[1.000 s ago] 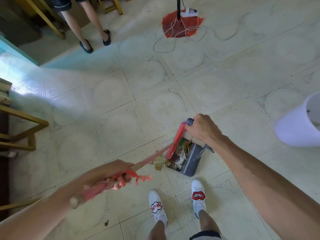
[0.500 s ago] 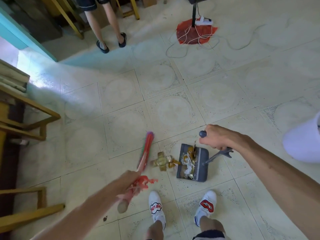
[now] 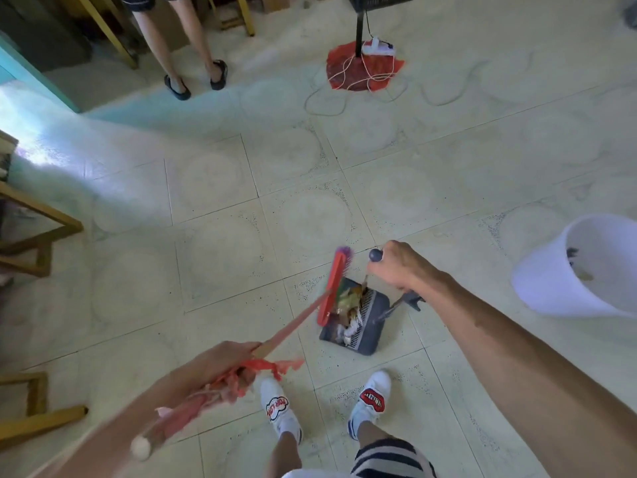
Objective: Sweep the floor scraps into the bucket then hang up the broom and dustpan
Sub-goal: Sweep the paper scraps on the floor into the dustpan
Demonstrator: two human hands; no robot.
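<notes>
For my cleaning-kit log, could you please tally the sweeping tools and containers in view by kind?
Broom: 1, in the left hand
Dustpan: 1, holding scraps, handle in the right hand
White bucket: 1
Total: 3

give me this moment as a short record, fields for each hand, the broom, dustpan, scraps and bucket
left hand: left hand gripping the red long-handled broom's stick, where torn red plastic is wrapped
right hand: right hand closed on the dustpan's upright handle
broom: red long-handled broom, head at the pan's open edge
dustpan: dark grey plastic dustpan flat on the pale tiled floor
scraps: paper and wrapper scraps piled inside the pan
bucket: white plastic bucket to the right, tilted, some bits inside
</notes>
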